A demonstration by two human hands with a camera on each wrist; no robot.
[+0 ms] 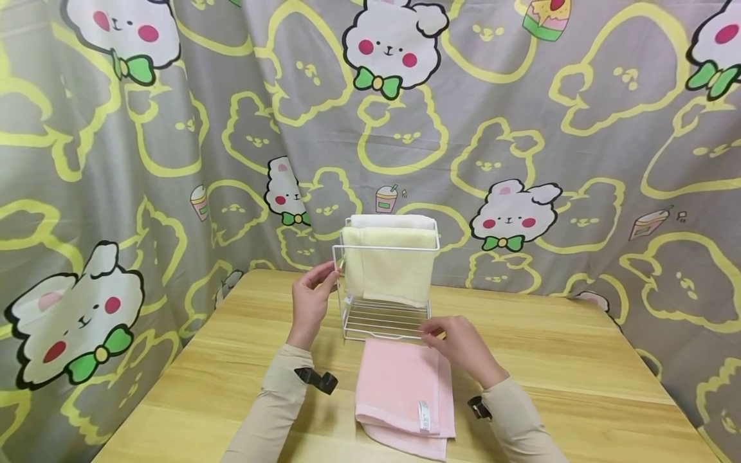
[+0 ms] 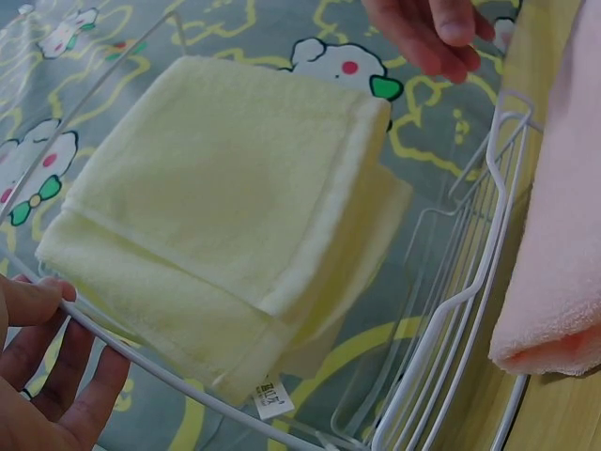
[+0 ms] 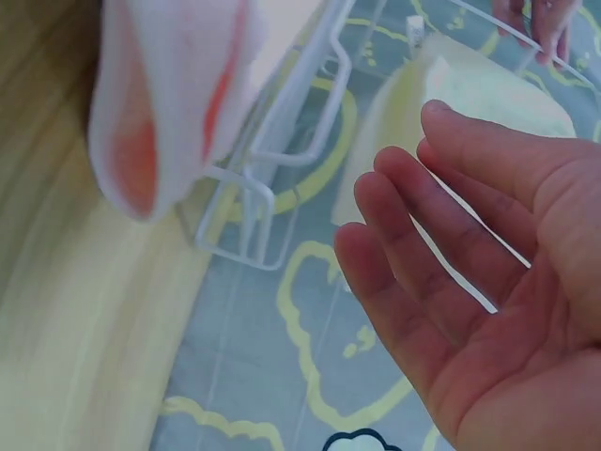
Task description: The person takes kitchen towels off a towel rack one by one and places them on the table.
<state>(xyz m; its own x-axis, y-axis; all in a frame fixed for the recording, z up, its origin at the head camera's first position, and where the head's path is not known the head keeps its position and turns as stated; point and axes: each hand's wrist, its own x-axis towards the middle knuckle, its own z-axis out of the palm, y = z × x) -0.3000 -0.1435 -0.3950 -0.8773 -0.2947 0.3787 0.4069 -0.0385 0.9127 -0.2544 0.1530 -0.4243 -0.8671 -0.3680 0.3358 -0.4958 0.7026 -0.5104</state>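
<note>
A small white wire rack (image 1: 388,248) stands on the table, and my left hand (image 1: 311,299) holds its left upright. In the left wrist view, the thumb and fingers (image 2: 99,385) pinch the rack's white wire. Over the rack's upper part hangs a folded pale yellow towel (image 1: 393,276), with a white towel (image 1: 393,221) behind it. My right hand (image 1: 463,347) hovers by the rack's lower right corner, above the pink towel's edge. Its fingers (image 3: 404,301) are loosely bent and hold nothing. The folded pink towel (image 1: 399,386) lies flat in front of the rack.
The wooden table (image 1: 556,379) extends to both sides of the rack. Behind it hangs a grey curtain (image 1: 417,148) with a cartoon print. A small label (image 1: 424,416) shows on the pink towel, near the front edge.
</note>
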